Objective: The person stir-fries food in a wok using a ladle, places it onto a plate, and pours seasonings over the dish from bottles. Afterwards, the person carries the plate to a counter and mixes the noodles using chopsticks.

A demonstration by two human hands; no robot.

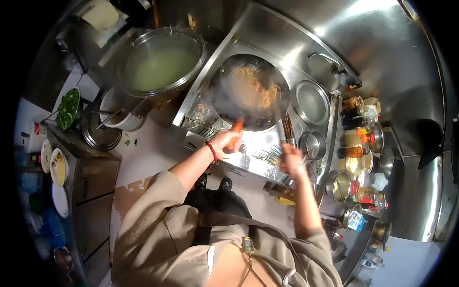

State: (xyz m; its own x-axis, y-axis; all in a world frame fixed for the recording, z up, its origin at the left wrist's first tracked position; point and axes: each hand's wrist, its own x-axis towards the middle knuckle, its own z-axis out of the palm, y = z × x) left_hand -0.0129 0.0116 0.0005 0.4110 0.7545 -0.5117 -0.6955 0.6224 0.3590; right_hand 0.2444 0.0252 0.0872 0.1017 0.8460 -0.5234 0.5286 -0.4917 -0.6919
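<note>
the pendant [247,245] hung nearest, against my shirt [153,234]. beyond it the wok [222,105] sat on the stove [292,69], with shredded brown food [268,95] in it and haze above. my left hand [224,142] was clamped round the orange handle [236,126] at the wok's near side. i judged the wok stiff and heavy, with most of its weight on the far side, so the handle wanted a firm grip; the bare metal was likely too hot to touch. the food looked soft, limp and slick, the sort to slide over metal and break if pressed hard, better lifted from beneath than pinched. my right hand [291,158] was blurred at the near right, fingers curled in; a slim brown tool [288,125] lay just beyond it, and i could not tell whether they were closed on it. it looked light, best held at its near end, away from the heat. a small pot [313,146] stood just right of it, and a big pot [202,52] left of the stove.
</note>
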